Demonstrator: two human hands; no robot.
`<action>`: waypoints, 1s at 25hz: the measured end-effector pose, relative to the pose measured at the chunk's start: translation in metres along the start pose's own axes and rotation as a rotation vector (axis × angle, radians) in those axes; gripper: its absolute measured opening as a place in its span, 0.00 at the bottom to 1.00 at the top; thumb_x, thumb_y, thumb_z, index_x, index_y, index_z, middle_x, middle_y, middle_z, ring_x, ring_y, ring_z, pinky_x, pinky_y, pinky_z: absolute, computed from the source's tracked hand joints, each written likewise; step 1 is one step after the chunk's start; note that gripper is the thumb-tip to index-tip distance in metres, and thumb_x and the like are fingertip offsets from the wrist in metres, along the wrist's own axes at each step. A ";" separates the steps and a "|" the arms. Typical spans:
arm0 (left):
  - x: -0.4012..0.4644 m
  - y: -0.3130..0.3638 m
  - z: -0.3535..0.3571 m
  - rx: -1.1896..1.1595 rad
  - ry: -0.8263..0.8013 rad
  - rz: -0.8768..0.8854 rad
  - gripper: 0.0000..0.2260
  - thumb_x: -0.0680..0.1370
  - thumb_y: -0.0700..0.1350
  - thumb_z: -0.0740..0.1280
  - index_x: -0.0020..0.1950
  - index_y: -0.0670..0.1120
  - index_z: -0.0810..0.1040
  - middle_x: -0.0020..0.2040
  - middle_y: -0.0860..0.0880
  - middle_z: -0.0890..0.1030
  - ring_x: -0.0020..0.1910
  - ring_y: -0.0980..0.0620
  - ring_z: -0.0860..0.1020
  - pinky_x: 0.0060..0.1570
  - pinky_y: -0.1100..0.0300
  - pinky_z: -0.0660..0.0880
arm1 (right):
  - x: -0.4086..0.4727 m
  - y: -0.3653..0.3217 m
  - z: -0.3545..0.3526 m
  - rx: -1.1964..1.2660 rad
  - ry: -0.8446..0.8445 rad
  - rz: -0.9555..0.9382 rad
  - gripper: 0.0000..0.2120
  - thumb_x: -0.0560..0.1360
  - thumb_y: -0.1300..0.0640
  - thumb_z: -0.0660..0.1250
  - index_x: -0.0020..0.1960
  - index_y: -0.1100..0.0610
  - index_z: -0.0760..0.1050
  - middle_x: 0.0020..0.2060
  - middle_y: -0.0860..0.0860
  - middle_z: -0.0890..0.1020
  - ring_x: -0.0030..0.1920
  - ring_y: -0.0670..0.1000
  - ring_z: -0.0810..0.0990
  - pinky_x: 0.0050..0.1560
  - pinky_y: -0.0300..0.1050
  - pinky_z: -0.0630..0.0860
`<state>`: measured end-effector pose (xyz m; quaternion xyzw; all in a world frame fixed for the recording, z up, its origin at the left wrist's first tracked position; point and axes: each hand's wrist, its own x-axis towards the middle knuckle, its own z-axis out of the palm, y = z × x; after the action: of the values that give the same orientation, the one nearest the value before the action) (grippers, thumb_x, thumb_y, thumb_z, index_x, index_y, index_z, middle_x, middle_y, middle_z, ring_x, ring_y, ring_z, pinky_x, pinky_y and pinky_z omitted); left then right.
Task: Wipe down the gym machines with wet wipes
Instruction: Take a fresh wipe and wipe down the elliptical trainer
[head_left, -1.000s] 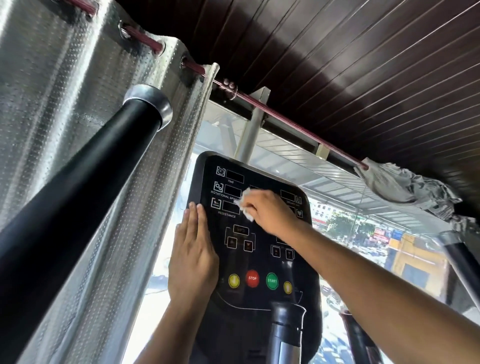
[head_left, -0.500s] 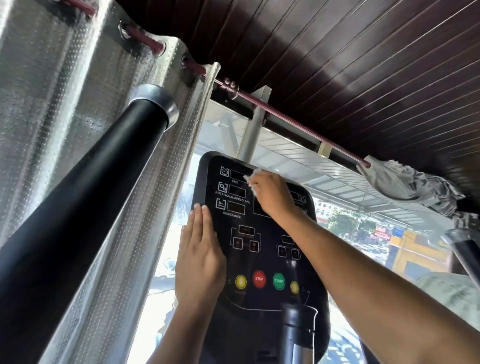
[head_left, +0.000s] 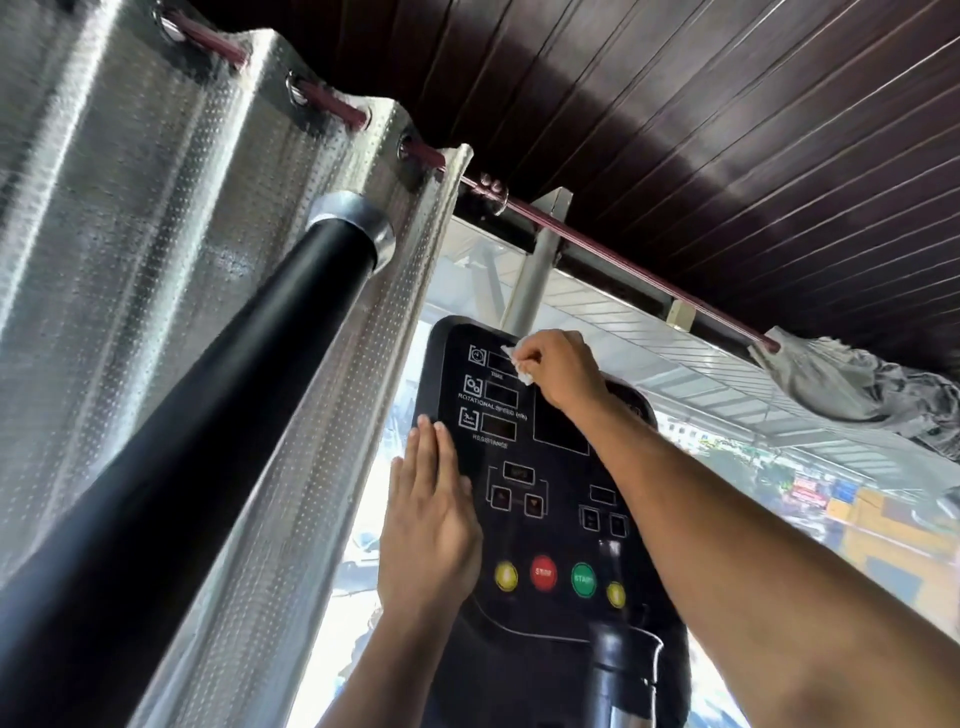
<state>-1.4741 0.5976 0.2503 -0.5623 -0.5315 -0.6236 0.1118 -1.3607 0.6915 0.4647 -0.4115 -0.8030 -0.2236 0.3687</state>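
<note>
- Black handlebar (head_left: 171, 467): nearest item, seen running from lower left up to a metal end cap; not touched by either hand. It is judged rigid and smooth.
- Left hand (head_left: 428, 525): laid flat against the left edge of the console panel (head_left: 550, 467), fingers straight and together, pointing upward; nothing is held. A bracing role is inferred.
- Console panel: black, upright, mounted on a post; display windows are set along its upper left, coloured round buttons along the bottom. It is judged stiff and slick, with buttons liable to be pressed if rubbed hard, so light pressure is advised.
- Right hand (head_left: 558, 369): reached across to the panel's top, wrist bent, fingers curled down and pinching the wet wipe (head_left: 519, 364).
- Wet wipe: small, white, bunched, pressed to the panel beside the topmost display window. It is judged light, limp, damp and easily torn; best held bunched under the fingertips, as shown.
- Silver curtain (head_left: 156, 234): hung on a rod behind the handlebar, at left.
</note>
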 end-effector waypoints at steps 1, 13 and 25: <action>0.000 0.001 -0.001 0.033 -0.009 0.020 0.27 0.85 0.49 0.46 0.84 0.44 0.45 0.84 0.46 0.43 0.83 0.51 0.41 0.82 0.51 0.45 | -0.003 -0.006 0.002 0.034 0.004 -0.013 0.06 0.76 0.62 0.74 0.53 0.59 0.86 0.53 0.54 0.87 0.51 0.51 0.85 0.57 0.44 0.80; -0.056 -0.015 -0.005 -0.023 -0.012 0.065 0.28 0.86 0.49 0.53 0.84 0.46 0.50 0.85 0.49 0.49 0.83 0.55 0.45 0.81 0.56 0.47 | -0.022 -0.024 -0.006 -0.099 -0.198 -0.277 0.07 0.80 0.59 0.70 0.56 0.57 0.85 0.52 0.55 0.86 0.43 0.48 0.83 0.55 0.46 0.81; -0.058 -0.014 -0.008 -0.128 -0.005 0.073 0.28 0.85 0.41 0.56 0.85 0.44 0.52 0.85 0.48 0.54 0.84 0.54 0.49 0.80 0.47 0.57 | -0.074 -0.054 0.011 0.043 -0.238 -0.437 0.06 0.75 0.62 0.75 0.51 0.61 0.85 0.51 0.50 0.85 0.48 0.39 0.77 0.55 0.21 0.70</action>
<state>-1.4689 0.5704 0.1973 -0.5888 -0.4701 -0.6503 0.0970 -1.3812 0.6316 0.3969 -0.2437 -0.9151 -0.2311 0.2231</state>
